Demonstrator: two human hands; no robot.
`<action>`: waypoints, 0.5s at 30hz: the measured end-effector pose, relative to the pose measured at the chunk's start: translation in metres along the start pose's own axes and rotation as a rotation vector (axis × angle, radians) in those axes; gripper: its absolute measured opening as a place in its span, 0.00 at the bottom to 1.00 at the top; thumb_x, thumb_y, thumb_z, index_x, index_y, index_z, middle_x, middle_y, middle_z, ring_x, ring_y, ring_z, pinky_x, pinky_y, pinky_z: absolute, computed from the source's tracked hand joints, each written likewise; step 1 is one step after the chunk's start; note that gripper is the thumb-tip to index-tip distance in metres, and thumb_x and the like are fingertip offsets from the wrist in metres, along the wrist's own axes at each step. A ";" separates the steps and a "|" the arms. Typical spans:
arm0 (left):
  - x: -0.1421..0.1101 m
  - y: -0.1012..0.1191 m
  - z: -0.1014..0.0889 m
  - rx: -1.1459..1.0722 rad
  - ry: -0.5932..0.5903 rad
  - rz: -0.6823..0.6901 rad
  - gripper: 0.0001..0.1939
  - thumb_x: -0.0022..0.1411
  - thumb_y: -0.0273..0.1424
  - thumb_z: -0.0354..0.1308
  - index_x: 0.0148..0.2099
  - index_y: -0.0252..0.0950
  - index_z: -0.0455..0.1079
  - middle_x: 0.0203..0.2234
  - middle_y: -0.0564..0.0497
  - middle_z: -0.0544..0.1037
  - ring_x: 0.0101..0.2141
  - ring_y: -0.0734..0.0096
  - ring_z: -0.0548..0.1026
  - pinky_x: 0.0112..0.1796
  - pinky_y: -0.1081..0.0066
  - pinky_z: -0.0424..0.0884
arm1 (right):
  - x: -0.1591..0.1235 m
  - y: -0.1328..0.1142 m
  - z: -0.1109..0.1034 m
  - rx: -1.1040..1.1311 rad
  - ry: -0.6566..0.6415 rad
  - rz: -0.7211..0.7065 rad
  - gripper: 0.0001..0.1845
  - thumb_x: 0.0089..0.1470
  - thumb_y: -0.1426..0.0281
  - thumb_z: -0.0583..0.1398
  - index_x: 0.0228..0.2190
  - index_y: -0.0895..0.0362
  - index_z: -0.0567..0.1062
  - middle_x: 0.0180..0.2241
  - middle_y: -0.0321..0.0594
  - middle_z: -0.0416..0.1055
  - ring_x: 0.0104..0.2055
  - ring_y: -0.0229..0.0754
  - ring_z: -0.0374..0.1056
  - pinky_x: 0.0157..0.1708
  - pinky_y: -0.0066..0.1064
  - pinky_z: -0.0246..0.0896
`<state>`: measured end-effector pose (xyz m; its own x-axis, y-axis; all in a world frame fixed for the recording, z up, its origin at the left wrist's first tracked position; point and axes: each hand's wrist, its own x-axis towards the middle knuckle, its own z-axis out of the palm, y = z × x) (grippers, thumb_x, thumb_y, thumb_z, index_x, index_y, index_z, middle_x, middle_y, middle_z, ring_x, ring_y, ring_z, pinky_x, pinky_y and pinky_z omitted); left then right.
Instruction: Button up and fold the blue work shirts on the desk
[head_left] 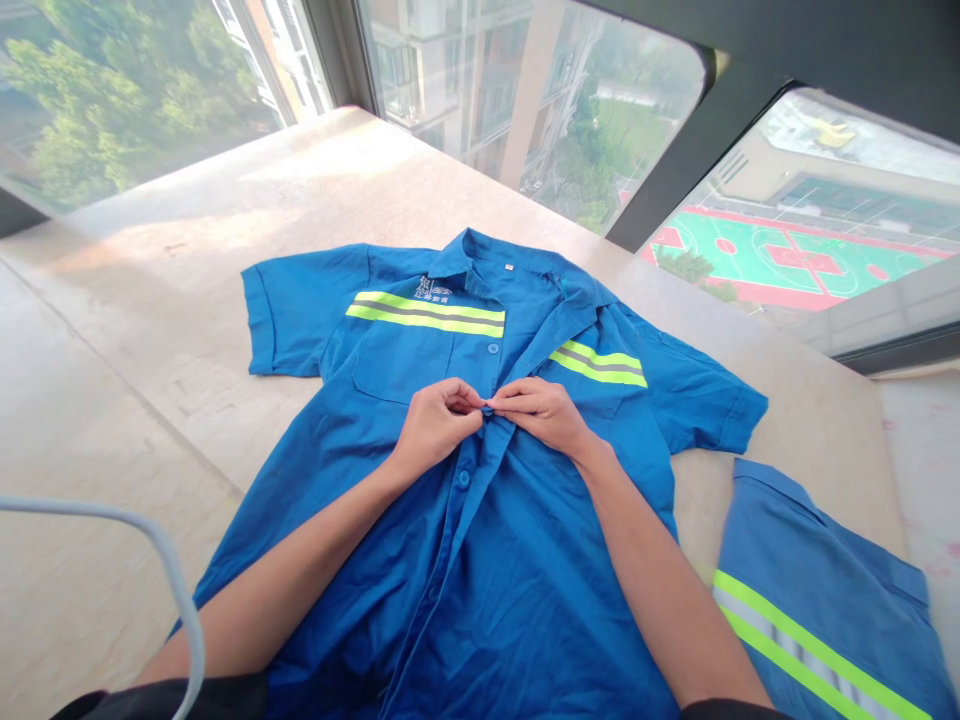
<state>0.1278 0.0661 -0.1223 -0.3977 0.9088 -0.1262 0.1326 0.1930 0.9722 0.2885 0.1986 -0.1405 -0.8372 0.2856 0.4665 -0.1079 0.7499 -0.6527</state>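
Note:
A blue short-sleeved work shirt [465,560] with yellow-green reflective stripes lies face up on a pale stone ledge [150,290], collar pointing away from me. My left hand [435,425] and my right hand [544,410] meet at the shirt's front placket, mid-chest. Both hands are closed in a pinch on the placket edges around a button [487,406]. Below them the front is buttoned; above them the collar area lies open, with one free button [493,349] showing.
A second blue garment [817,600] with a reflective stripe lies at the right, near the ledge's edge. A thin white cable [169,560] curves across the lower left. Large windows [525,90] run behind the ledge, with a dark frame post at the upper right.

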 end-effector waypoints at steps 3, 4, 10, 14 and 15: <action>0.001 0.001 -0.001 0.013 -0.013 -0.012 0.08 0.48 0.28 0.60 0.34 0.33 0.74 0.30 0.48 0.81 0.32 0.66 0.80 0.34 0.73 0.74 | 0.000 0.000 0.002 -0.033 0.015 -0.010 0.10 0.61 0.72 0.61 0.40 0.53 0.82 0.37 0.40 0.79 0.38 0.38 0.75 0.39 0.30 0.65; 0.001 0.001 -0.002 0.018 -0.019 -0.013 0.08 0.48 0.28 0.60 0.34 0.33 0.74 0.30 0.49 0.81 0.32 0.66 0.80 0.33 0.73 0.74 | 0.000 0.000 0.002 -0.049 0.019 -0.012 0.10 0.61 0.72 0.60 0.40 0.53 0.82 0.37 0.40 0.79 0.39 0.39 0.75 0.40 0.31 0.65; -0.001 0.002 -0.002 0.029 -0.032 -0.009 0.08 0.49 0.28 0.60 0.35 0.33 0.74 0.29 0.49 0.81 0.31 0.68 0.79 0.33 0.74 0.73 | 0.001 0.000 0.006 -0.116 -0.003 0.055 0.11 0.62 0.71 0.59 0.39 0.52 0.82 0.37 0.41 0.79 0.41 0.41 0.74 0.42 0.33 0.64; -0.001 0.001 -0.001 0.039 -0.007 0.032 0.09 0.49 0.27 0.60 0.36 0.33 0.74 0.30 0.50 0.80 0.32 0.69 0.79 0.34 0.74 0.74 | 0.004 -0.009 0.001 0.002 0.049 0.190 0.11 0.61 0.68 0.59 0.44 0.54 0.79 0.45 0.45 0.75 0.37 0.39 0.72 0.39 0.33 0.67; -0.001 0.001 0.000 0.042 -0.004 0.034 0.09 0.48 0.27 0.60 0.36 0.34 0.74 0.30 0.50 0.80 0.32 0.69 0.79 0.34 0.74 0.74 | 0.007 -0.013 -0.002 0.027 0.089 0.234 0.12 0.60 0.67 0.60 0.44 0.55 0.78 0.47 0.46 0.74 0.34 0.38 0.70 0.37 0.31 0.68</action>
<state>0.1279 0.0655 -0.1212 -0.3886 0.9166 -0.0937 0.1842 0.1769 0.9668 0.2853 0.1915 -0.1279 -0.7909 0.5014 0.3509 0.0679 0.6418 -0.7639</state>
